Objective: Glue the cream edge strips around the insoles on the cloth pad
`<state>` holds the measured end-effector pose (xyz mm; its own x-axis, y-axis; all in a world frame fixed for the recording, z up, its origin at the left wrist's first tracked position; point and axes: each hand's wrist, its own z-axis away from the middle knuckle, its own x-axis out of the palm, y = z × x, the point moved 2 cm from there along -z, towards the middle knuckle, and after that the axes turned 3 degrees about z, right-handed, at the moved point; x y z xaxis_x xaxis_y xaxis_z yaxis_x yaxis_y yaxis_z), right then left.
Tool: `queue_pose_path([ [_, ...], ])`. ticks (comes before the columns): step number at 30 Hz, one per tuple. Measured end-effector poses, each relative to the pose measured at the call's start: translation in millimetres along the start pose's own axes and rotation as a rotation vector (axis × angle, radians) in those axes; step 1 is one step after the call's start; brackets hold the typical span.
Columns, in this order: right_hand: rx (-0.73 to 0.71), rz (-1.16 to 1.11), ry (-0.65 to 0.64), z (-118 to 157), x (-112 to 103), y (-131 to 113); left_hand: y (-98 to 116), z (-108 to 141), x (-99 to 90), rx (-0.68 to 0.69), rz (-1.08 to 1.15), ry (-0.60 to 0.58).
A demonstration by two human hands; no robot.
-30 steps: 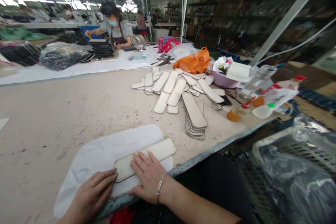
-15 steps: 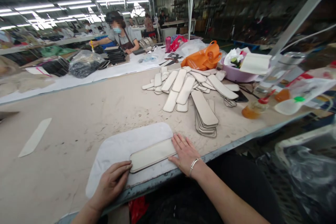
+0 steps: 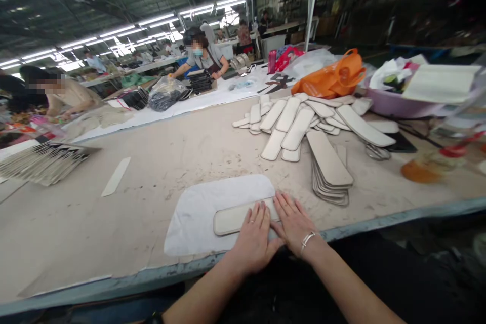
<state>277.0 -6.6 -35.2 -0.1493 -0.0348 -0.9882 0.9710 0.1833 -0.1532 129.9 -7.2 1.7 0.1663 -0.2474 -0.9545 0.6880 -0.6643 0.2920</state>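
A cream rounded strip (image 3: 230, 220) with a dark edge lies flat on a white sheet (image 3: 197, 202) near the table's front edge. My left hand (image 3: 256, 238) presses flat on the strip's right half, fingers stretched out. Right beside it, my right hand (image 3: 294, 220) rests with its fingers extended over the strip's right end, a bracelet on the wrist. The two hands nearly meet, thumbs close together, and they hide the right part of the strip. To the right of the sheet stands a neat stack of similar strips (image 3: 330, 159).
A loose pile of cream strips (image 3: 296, 121) lies behind the stack, near an orange bag (image 3: 330, 78) and a purple basin (image 3: 387, 104). One pale strip (image 3: 116, 177) lies alone at left, by a bundle of pieces (image 3: 47, 162). A co-worker (image 3: 203, 58) sits across the table.
My left hand has moved from the strip's left end to its right half, beside my right hand. The view has turned left, bringing a second co-worker and the bundle into sight.
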Motion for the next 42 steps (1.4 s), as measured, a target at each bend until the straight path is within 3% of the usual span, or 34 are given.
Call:
queue_pose_path([
  [6,0.021,-0.043,-0.014,0.5,-4.8,-0.1,-73.0,46.0,-16.6,-0.027,-0.202,-0.056],
  [10,0.027,-0.092,-0.052,-0.6,-9.7,2.0,-98.6,62.7,-18.2,-0.026,-0.287,-0.019],
  [14,0.047,-0.154,-0.046,2.3,-22.6,-11.8,-103.2,62.4,-8.5,0.027,-0.332,0.065],
  [18,-0.178,-0.234,-0.035,4.4,-33.7,-45.1,-108.8,61.0,-2.1,0.088,-0.358,0.117],
  [20,-0.247,-0.263,-0.059,4.9,-35.1,-50.3,-110.2,60.8,-1.9,0.102,-0.369,0.127],
  [28,0.05,-0.253,-0.084,5.9,-29.8,17.1,-111.8,60.0,-6.3,0.103,-0.378,0.136],
  [33,0.111,-0.328,-0.013,7.5,-31.7,19.7,-125.2,40.4,-14.3,-0.001,-0.273,0.091],
  [38,0.218,-0.427,0.207,14.9,-56.9,25.5,-113.9,15.5,-36.3,-0.242,-0.046,-0.04],
  [41,0.217,-0.425,0.292,24.2,-74.5,35.6,-103.2,2.6,-54.3,-0.219,0.102,-0.176],
  [42,0.218,-0.416,0.282,27.0,-77.7,38.7,-100.8,-3.2,-63.8,-0.179,0.133,-0.164],
])
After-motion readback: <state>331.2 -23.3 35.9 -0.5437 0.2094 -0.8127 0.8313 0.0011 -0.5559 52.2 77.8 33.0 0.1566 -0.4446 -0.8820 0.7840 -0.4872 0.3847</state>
